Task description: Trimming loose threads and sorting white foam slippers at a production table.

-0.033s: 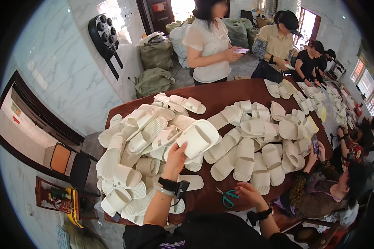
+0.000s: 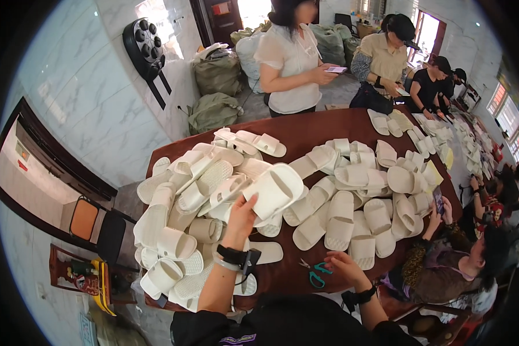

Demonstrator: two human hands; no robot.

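- Over the brown table point(image 2: 305, 135), head view: left hand point(image 2: 240, 212) grips a white slipper point(image 2: 275, 190), lifted above the heaped slipper pile point(image 2: 190, 196).
- Right hand point(image 2: 341, 268) hovers open-fingered beside teal-handled scissors point(image 2: 314, 274), holding nothing.

Bare strip of brown desk point(image 2: 291, 271) near front edge, between left hand point(image 2: 242, 210) and right hand point(image 2: 341, 266); only scissors point(image 2: 312, 273) lie there. Left slipper heap point(image 2: 184, 213) blocks left side. Middle slipper cluster point(image 2: 352, 202) blocks right. Far desk end bare beyond heaps; standing person point(image 2: 291, 63) close behind.
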